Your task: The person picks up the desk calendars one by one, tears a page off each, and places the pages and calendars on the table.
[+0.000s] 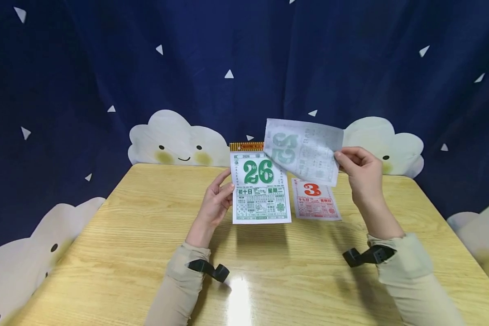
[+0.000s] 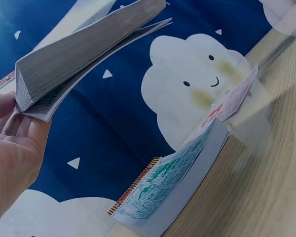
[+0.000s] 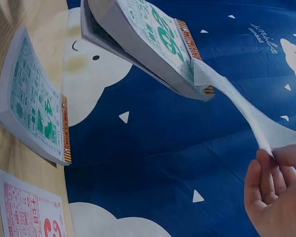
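My left hand (image 1: 216, 203) grips a thick tear-off calendar (image 1: 261, 206) by its left edge, above the table. Its top leaf shows a green 26, under a striped orange and black header. At the right, my right hand (image 1: 363, 174) pinches a thin calendar leaf (image 1: 315, 151) between thumb and fingers. That leaf is turned over, with a mirrored green number showing through. In the right wrist view the twisted leaf (image 3: 237, 101) runs to the top corner of the pad (image 3: 158, 37); I cannot tell whether it is still attached.
A second calendar pad (image 3: 34, 96) with a green 4 stands on the table (image 1: 146, 253), hidden in the head view. Beside it is a loose leaf (image 1: 315, 201) with a red 3. Behind hangs a blue curtain (image 1: 195, 90) with clouds and triangles.
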{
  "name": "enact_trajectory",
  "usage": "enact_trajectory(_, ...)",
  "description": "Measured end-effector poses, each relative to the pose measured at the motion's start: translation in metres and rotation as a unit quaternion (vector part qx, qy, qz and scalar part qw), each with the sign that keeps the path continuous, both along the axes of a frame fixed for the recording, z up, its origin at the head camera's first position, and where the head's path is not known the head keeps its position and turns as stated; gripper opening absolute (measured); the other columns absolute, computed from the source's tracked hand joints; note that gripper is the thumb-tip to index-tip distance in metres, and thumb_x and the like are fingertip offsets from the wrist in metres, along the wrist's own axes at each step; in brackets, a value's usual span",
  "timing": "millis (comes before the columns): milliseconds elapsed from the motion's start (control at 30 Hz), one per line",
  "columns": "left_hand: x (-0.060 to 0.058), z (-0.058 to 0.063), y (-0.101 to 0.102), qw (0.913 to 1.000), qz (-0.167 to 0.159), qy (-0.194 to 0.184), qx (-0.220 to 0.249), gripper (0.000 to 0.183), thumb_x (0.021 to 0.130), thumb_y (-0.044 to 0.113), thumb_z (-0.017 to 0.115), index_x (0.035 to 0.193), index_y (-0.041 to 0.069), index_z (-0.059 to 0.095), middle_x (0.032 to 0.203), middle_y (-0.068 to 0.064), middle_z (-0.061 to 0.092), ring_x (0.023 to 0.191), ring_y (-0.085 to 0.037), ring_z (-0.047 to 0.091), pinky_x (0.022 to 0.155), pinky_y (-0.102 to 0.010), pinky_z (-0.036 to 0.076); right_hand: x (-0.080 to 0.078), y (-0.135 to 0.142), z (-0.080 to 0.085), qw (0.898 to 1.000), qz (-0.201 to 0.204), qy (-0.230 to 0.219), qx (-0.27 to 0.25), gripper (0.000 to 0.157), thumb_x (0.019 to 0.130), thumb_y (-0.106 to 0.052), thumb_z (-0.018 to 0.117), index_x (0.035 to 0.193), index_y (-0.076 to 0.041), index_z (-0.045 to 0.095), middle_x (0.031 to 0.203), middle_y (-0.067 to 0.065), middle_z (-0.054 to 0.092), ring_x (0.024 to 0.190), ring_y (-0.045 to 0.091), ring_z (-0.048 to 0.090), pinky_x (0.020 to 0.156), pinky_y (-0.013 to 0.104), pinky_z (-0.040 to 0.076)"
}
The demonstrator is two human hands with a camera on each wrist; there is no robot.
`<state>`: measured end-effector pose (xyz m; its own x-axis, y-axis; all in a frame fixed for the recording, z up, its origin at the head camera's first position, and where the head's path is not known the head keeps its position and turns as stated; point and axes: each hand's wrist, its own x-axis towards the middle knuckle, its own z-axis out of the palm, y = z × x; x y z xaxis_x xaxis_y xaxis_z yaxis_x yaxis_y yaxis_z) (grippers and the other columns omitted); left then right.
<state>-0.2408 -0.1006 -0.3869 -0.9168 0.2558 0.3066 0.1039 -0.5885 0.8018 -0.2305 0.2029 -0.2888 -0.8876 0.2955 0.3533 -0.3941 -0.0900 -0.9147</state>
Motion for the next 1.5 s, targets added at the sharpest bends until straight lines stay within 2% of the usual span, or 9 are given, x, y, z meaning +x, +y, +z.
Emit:
enact_trajectory(367, 0.0, 0.0, 0.003, 1.0, 0.0, 0.005, -0.002, 0.05, 0.09, -0.007, 0.038, 0.139, 0.0, 0.028, 0.089, 0.001, 0.07, 0.07, -0.012, 0.067, 0.064, -0.023, 0.054, 0.003, 0.008, 0.003, 1.0, 0.014, 0.019, 0.01, 0.012, 0.078, 0.004, 0.065, 0.078, -0.007, 0.068, 0.067, -0.003, 0.066, 0.06, 0.005, 0.061, 0.057, 0.014, 0.051)
enact_trajectory(633, 0.002, -0.001, 0.004, 0.9999, -0.005, 0.0, -0.01, 0.052, 0.09, -0.008, 0.036, 0.14, -0.002, 0.024, 0.089, 0.001, 0.07, 0.071, -0.013, 0.067, 0.066, -0.024, 0.055, 0.006, 0.012, 0.0, 1.0, 0.007, 0.007, 0.024, 0.012, 0.079, 0.003, 0.065, 0.079, -0.008, 0.069, 0.068, -0.004, 0.066, 0.061, 0.005, 0.061, 0.058, 0.014, 0.051)
enact_trajectory(833, 0.004, 0.0, 0.003, 0.9998, 0.007, -0.007, -0.015, 0.052, 0.09, -0.008, 0.037, 0.14, -0.001, 0.025, 0.088, 0.001, 0.07, 0.069, -0.013, 0.067, 0.066, -0.025, 0.055, 0.006, 0.02, 0.001, 1.0, -0.008, 0.013, -0.006, 0.013, 0.078, 0.007, 0.064, 0.076, -0.005, 0.069, 0.066, -0.001, 0.066, 0.059, 0.007, 0.062, 0.057, 0.016, 0.052)
enact_trajectory(1000, 0.005, 0.001, 0.003, 0.9997, 0.004, -0.015, -0.018, 0.052, 0.091, -0.009, 0.035, 0.141, 0.0, 0.025, 0.087, 0.001, 0.07, 0.068, -0.013, 0.067, 0.064, -0.024, 0.055, 0.011, 0.028, 0.003, 1.0, 0.003, 0.022, -0.009, 0.013, 0.078, 0.007, 0.064, 0.078, -0.005, 0.068, 0.067, 0.0, 0.066, 0.06, 0.007, 0.063, 0.058, 0.017, 0.053)
enact_trajectory(1233, 0.007, 0.001, -0.002, 0.9993, 0.008, -0.016, -0.033, 0.052, 0.091, -0.007, 0.037, 0.141, 0.0, 0.025, 0.089, 0.001, 0.07, 0.071, -0.013, 0.067, 0.066, -0.024, 0.054, 0.011, 0.038, 0.003, 0.999, -0.024, 0.027, -0.032, 0.009, 0.077, 0.006, 0.066, 0.078, -0.003, 0.067, 0.066, 0.001, 0.065, 0.057, 0.008, 0.062, 0.055, 0.016, 0.052)
enact_trajectory(1400, 0.008, 0.001, -0.005, 0.9992, 0.007, -0.016, -0.037, 0.051, 0.091, -0.006, 0.038, 0.141, 0.001, 0.026, 0.089, 0.001, 0.07, 0.071, -0.014, 0.067, 0.065, -0.025, 0.055, 0.013, 0.046, 0.004, 0.998, -0.027, 0.024, -0.049, 0.009, 0.076, 0.007, 0.066, 0.079, -0.002, 0.067, 0.067, 0.002, 0.065, 0.059, 0.009, 0.063, 0.056, 0.016, 0.052)
enact_trajectory(1500, 0.008, 0.001, -0.007, 0.9989, 0.007, -0.016, -0.043, 0.051, 0.092, -0.006, 0.037, 0.141, 0.0, 0.024, 0.09, 0.001, 0.07, 0.071, -0.014, 0.067, 0.065, -0.025, 0.054, 0.015, 0.05, 0.004, 0.997, -0.057, 0.015, -0.05, 0.009, 0.076, 0.006, 0.067, 0.079, -0.002, 0.067, 0.068, 0.001, 0.065, 0.059, 0.008, 0.062, 0.056, 0.015, 0.052)
